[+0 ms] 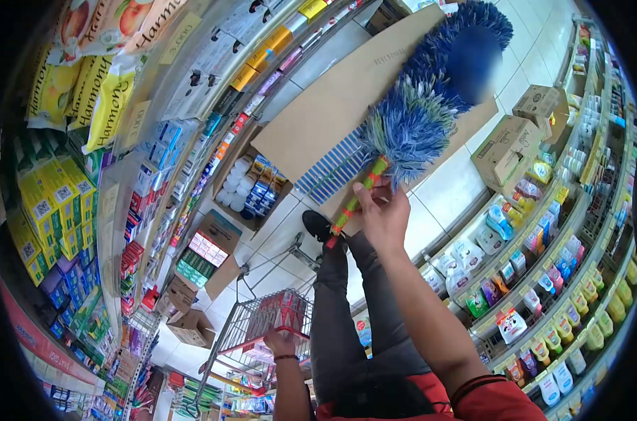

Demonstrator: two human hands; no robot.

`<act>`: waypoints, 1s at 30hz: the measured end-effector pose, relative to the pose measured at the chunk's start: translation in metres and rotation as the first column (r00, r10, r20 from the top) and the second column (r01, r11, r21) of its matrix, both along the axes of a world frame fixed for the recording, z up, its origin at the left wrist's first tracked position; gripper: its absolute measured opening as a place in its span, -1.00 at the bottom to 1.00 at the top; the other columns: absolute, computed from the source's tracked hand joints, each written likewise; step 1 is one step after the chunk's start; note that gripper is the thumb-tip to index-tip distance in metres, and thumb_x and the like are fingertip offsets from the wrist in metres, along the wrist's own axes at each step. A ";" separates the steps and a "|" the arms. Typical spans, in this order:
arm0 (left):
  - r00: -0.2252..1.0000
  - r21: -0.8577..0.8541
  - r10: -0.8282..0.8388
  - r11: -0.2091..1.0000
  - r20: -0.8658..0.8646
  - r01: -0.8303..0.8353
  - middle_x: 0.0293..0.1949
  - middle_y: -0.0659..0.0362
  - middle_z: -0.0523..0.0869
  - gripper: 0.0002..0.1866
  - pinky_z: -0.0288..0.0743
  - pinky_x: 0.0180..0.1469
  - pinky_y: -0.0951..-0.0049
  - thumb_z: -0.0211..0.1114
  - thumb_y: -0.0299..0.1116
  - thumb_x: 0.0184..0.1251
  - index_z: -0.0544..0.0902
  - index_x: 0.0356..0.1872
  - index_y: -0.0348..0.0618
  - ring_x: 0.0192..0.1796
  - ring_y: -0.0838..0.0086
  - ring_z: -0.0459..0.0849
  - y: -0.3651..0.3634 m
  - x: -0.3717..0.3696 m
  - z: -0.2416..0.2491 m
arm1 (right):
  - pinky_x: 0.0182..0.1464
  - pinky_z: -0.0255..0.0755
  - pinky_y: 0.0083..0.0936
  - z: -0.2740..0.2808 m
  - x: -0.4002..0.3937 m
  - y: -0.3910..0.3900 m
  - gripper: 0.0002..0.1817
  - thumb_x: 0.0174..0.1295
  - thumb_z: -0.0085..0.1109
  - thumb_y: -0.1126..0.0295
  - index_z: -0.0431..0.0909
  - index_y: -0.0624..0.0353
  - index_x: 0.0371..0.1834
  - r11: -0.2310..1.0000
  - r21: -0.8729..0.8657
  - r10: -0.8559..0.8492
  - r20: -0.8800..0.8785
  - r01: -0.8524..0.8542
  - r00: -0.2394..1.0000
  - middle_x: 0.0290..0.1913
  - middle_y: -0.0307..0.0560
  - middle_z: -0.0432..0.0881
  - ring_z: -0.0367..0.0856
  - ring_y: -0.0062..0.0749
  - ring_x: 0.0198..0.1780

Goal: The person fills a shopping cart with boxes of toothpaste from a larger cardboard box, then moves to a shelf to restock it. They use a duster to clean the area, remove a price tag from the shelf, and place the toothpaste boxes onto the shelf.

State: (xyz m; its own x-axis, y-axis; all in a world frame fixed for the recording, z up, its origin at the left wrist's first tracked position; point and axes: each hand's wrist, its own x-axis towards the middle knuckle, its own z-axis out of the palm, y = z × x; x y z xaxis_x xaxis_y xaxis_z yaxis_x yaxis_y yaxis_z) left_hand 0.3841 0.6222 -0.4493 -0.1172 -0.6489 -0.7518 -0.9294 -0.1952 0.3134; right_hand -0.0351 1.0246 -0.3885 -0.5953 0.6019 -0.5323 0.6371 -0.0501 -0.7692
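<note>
Orange-green, one duster handle (348,211) sits pinched in the right hand (387,220); grip unclear on the left hand (282,344).

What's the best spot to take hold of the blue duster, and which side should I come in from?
Take the duster by its slim red-and-green handle, coming from the person's right, as the right grip does. The handle is narrow and slants back toward the person, while the bushy strands would probably give under a squeeze.
</note>
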 end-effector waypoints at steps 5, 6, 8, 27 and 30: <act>0.946 0.052 0.310 0.950 -0.089 -0.307 0.29 0.06 0.36 -0.48 0.61 0.07 -0.16 0.36 -0.41 0.32 0.38 0.26 -0.07 0.31 0.13 0.37 0.021 -0.103 0.025 | -0.38 0.50 -0.56 0.014 -0.007 0.012 -0.68 0.22 0.49 0.36 0.54 0.35 -0.24 0.987 -0.151 -0.032 0.179 0.060 0.983 -0.46 -0.09 0.64 0.58 -0.59 -0.40; 0.970 -0.042 -0.237 0.970 0.050 0.239 0.25 0.07 0.39 -0.45 0.54 0.13 -0.26 0.39 -0.38 0.26 0.39 0.26 -0.07 0.31 0.12 0.37 0.002 -0.096 0.016 | -0.45 0.47 -0.58 0.009 0.004 0.016 -0.71 0.26 0.45 0.35 0.52 0.30 -0.28 0.999 -0.054 -0.002 0.137 0.009 0.991 -0.47 -0.13 0.63 0.55 -0.60 -0.48; 0.983 -0.035 -0.175 0.984 0.055 0.177 0.21 0.09 0.44 -0.43 0.37 0.22 -0.48 0.42 -0.35 0.19 0.43 0.23 -0.06 0.32 0.08 0.36 -0.022 -0.106 0.018 | -0.51 0.37 -0.62 0.008 0.025 0.022 -0.75 0.34 0.36 0.34 0.48 0.21 -0.33 1.000 0.013 0.000 0.064 -0.001 0.998 -0.48 -0.22 0.57 0.47 -0.64 -0.55; 0.866 0.004 0.485 0.873 -0.122 -0.488 0.30 0.02 0.50 -0.36 0.69 0.05 -0.16 0.32 -0.43 0.37 0.27 0.43 -0.15 0.16 0.07 0.67 -0.012 -0.289 0.024 | -0.40 0.42 -0.33 0.025 0.138 -0.087 -0.83 0.16 0.36 0.50 0.53 0.17 -0.26 0.667 0.063 0.745 -0.057 -0.743 0.664 -0.44 -0.10 0.49 0.50 -0.26 -0.48; 0.941 -0.062 0.338 0.939 -0.034 -0.339 0.40 0.05 0.33 -0.25 0.69 -0.06 -0.08 0.30 -0.33 0.40 0.13 0.54 -0.01 0.27 0.12 0.55 0.008 -0.283 0.075 | -0.40 0.45 -0.37 0.024 0.147 -0.134 -0.83 0.17 0.34 0.56 0.53 0.19 -0.24 0.568 0.065 0.820 -0.126 -0.820 0.558 -0.42 -0.09 0.54 0.56 -0.31 -0.45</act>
